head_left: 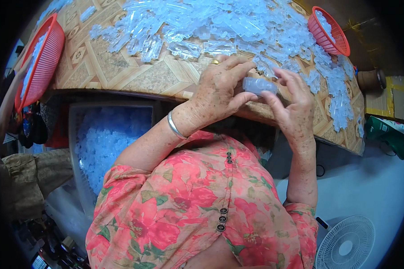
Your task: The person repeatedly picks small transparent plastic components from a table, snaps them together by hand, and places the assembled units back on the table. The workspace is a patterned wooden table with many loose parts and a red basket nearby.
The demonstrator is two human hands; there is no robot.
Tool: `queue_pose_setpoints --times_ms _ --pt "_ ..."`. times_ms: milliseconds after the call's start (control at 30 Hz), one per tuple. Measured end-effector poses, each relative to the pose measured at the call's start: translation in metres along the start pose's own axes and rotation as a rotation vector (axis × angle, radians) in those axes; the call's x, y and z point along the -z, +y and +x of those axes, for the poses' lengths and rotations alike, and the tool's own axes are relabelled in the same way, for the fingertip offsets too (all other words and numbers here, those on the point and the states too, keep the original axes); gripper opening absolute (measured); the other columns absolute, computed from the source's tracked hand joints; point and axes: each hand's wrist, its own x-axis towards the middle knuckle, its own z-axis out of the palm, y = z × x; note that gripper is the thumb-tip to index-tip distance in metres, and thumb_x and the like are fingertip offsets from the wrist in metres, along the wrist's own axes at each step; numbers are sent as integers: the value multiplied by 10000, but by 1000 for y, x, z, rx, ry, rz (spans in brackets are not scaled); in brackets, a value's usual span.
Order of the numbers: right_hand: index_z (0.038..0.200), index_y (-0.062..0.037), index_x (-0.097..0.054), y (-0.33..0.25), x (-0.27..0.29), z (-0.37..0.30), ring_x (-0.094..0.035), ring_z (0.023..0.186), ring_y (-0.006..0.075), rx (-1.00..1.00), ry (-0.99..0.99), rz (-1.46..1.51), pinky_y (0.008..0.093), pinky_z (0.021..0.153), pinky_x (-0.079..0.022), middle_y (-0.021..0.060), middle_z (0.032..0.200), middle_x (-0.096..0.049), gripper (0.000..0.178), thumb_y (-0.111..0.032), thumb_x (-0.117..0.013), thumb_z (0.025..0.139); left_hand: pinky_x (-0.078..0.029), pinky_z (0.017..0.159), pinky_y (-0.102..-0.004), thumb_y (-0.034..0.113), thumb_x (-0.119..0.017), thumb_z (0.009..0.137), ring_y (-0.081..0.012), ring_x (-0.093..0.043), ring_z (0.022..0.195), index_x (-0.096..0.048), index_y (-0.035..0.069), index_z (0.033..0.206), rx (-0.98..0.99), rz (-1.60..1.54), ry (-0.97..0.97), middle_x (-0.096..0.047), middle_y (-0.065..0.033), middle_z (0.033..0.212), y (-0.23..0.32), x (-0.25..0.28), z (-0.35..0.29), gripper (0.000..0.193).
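Near the front edge of the patterned table, a transparent plastic piece (259, 85) is held level between my two hands. My left hand (221, 85), with a ring and a silver bangle, has its thumb and fingers closed about the left end. At the right end, the thumb and bent fingers of my right hand (294, 99) close on the same piece. Just beyond my fingers lies a loose heap of similar transparent plastic pieces (220, 20), with a few single ones (184, 49) at its near side.
Red baskets of plastic pieces stand at the table's left edge (43, 67) and far right (341, 42). Below the table on the left is a bin (74, 148) full of such pieces. A white fan (345, 246) is on the floor, lower right. Another person's arm (5, 107) reaches the left basket.
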Motion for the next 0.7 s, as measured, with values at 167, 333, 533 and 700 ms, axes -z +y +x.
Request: queue_pose_setpoints --times_ms 167,333,533,700 --pt "1142 -30 -662 6 11 -4 -587 655 164 -280 -185 59 326 613 -474 89 877 -629 322 -214 -712 883 -534 624 -320 209 -833 756 -210 -663 709 -628 43 1224 190 -121 -155 -641 -141 1191 6 13 -4 537" --pt "1148 -38 -662 13 6 -4 -551 573 132 -529 -323 279 315 566 -441 62 662 -585 327 -286 -663 935 -509 546 -297 209 -835 774 -160 -635 604 -626 31 1220 271 -198 -204 -685 -128 1020 7 7 -1 523" --pt "1153 -72 -674 8 13 -1 -555 593 131 -348 -250 107 306 553 -429 61 657 -567 334 -272 -710 888 -520 584 -335 178 -815 773 -209 -653 637 -637 32 1198 209 -154 -231 -686 -130 898 7 0 0 483" --pt "1143 -109 -688 -3 3 -2 -570 618 191 -65 -148 -9 327 568 -448 61 711 -553 354 -201 -769 811 -526 618 -360 122 -781 766 -268 -652 663 -650 35 1160 167 -89 -165 -673 -148 886 1 -11 -4 424"
